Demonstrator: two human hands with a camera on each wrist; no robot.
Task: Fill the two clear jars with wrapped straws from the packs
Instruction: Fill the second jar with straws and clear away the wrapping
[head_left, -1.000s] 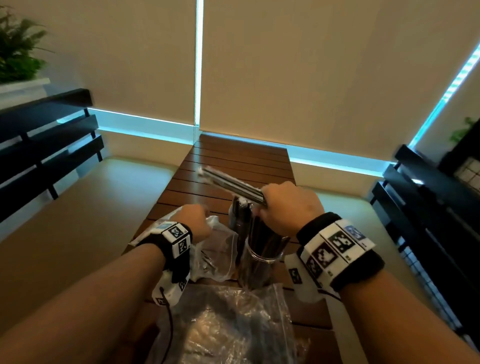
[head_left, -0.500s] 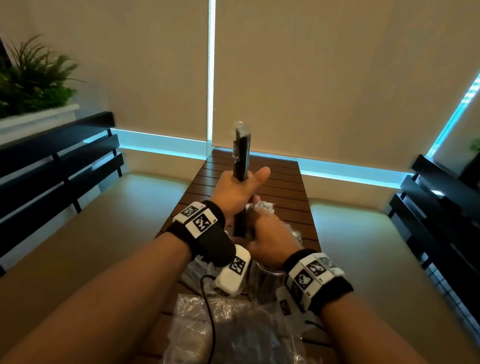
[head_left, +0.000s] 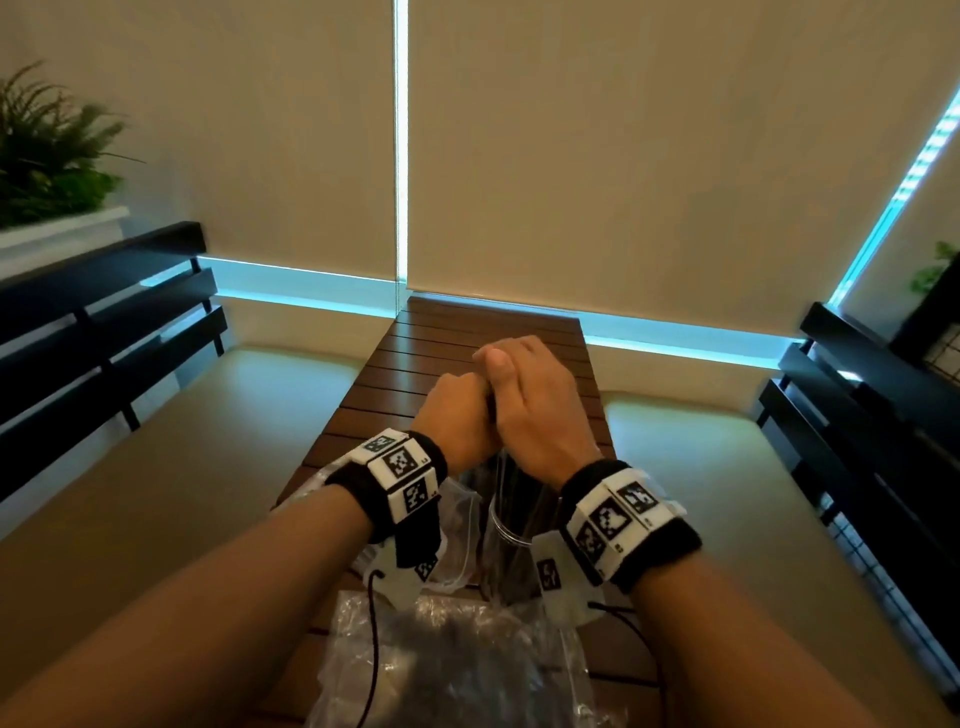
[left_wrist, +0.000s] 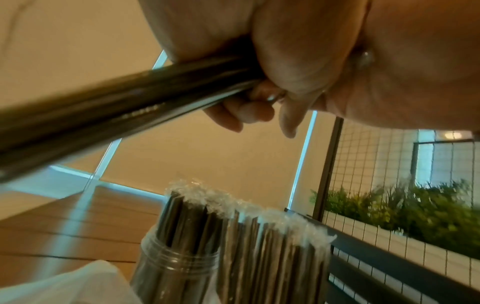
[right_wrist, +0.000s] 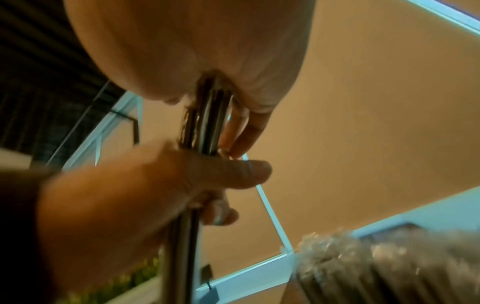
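Both hands meet above the wooden table (head_left: 467, 332). My left hand (head_left: 460, 415) and right hand (head_left: 530, 400) grip one bundle of dark wrapped straws (left_wrist: 124, 102), the right hand above the left (right_wrist: 182, 185). The bundle (right_wrist: 207, 119) stands near upright, and its lower part (head_left: 511, 483) reaches down to a clear jar (head_left: 511, 545) that holds several straws. In the left wrist view the threaded jar (left_wrist: 179, 267) is packed with straws, and a second cluster of wrapped straws (left_wrist: 272, 253) stands right beside it. From the head view the hands hide most of the bundle.
Crinkled clear plastic packs lie on the near end of the table (head_left: 452, 660) and left of the jar (head_left: 457, 519). Black slatted benches (head_left: 104, 322) flank both sides. A planter with green plants (head_left: 47, 150) stands at the left. Blinds close off the far end.
The bundle went from lying sideways in my right hand, to upright in my left, to held low by both hands over the jar. My left hand left the pack.
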